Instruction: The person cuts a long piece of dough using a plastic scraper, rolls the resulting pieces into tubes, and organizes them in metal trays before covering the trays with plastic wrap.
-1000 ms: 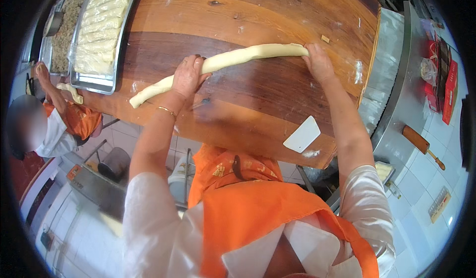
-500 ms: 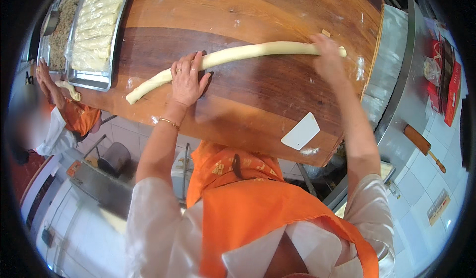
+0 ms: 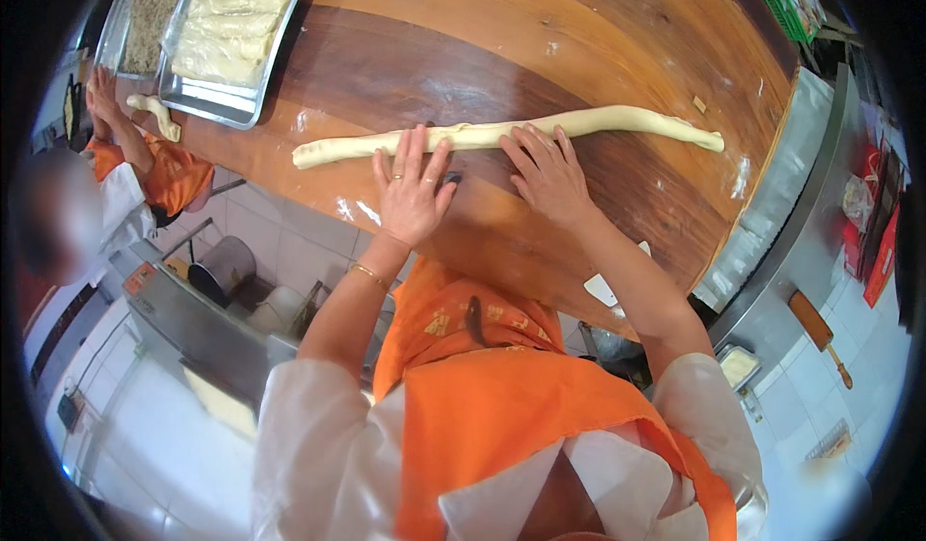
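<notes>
A long, pale dough rope [image 3: 626, 119] lies crosswise on the wooden worktable [image 3: 540, 30], bending down at its right end. My left hand [image 3: 413, 189] rests fingertips on its left part, fingers spread, with a ring on one finger. Nearer the rope's middle, my right hand [image 3: 548, 176] touches it with spread fingers, palm down. A white plastic scraper [image 3: 602, 289] shows partly from behind my right forearm near the front edge.
Upper left are a metal tray [image 3: 256, 109] of plastic-covered dough rolls and a tray of crumbly filling [image 3: 145, 30]. A co-worker [image 3: 145, 194] works at far left beside a short dough piece [image 3: 154, 112]. A metal counter [image 3: 762, 242] borders the right; a green crate [image 3: 776, 1] sits behind.
My right hand left the rope's right end and moved leftward onto its middle. My left hand shifted slightly. The rope lies flatter, its right part now bent, and the view has shifted.
</notes>
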### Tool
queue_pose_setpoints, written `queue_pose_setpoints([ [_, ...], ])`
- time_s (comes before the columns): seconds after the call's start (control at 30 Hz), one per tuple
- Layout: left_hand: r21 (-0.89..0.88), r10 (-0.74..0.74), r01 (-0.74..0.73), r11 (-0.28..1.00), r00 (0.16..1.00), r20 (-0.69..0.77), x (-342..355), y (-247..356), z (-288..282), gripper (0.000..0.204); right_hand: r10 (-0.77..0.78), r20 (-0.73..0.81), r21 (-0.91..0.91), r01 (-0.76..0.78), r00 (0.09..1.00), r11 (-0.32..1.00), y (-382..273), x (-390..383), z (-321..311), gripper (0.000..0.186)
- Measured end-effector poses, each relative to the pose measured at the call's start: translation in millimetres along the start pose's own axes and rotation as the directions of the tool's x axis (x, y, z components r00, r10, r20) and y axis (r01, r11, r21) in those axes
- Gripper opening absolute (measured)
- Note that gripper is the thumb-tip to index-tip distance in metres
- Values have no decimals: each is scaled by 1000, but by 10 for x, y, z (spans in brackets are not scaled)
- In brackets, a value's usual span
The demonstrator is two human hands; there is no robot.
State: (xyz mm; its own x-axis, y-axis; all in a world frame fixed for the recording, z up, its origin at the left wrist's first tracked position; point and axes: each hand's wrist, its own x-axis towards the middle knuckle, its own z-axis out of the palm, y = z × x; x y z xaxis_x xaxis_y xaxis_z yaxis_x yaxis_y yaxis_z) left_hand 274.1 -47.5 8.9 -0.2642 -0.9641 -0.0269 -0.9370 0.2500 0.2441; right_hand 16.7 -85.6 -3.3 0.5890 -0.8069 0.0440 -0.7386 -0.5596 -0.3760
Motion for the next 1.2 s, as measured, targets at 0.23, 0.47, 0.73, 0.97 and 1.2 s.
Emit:
queue_pose_setpoints([
  [0.23,32,-17,20,999,996,-88,492,-744,26,53,27,-67,-72,-31,997,997,-81,797,242,74],
  [0.47,148,175,-179,973,984,37,398,-1711,-113,46,-178,50,-99,182,983,978,50,1086,250,46],
  [0.73,4,423,-429,903,893,153,-354,-1816,-111,47,-222,155,22,221,963,975,-222,184,258,35],
  [0.97,-125,521,-506,853,841,149,-699,-1735,-141,48,-211,185,29,209,960,978,-481,-320,212,32],
  [1.2,-76,527,-523,849,829,187,-727,-1909,-217,55,-158,231,20,157,960,987,-598,-373,202,38],
])
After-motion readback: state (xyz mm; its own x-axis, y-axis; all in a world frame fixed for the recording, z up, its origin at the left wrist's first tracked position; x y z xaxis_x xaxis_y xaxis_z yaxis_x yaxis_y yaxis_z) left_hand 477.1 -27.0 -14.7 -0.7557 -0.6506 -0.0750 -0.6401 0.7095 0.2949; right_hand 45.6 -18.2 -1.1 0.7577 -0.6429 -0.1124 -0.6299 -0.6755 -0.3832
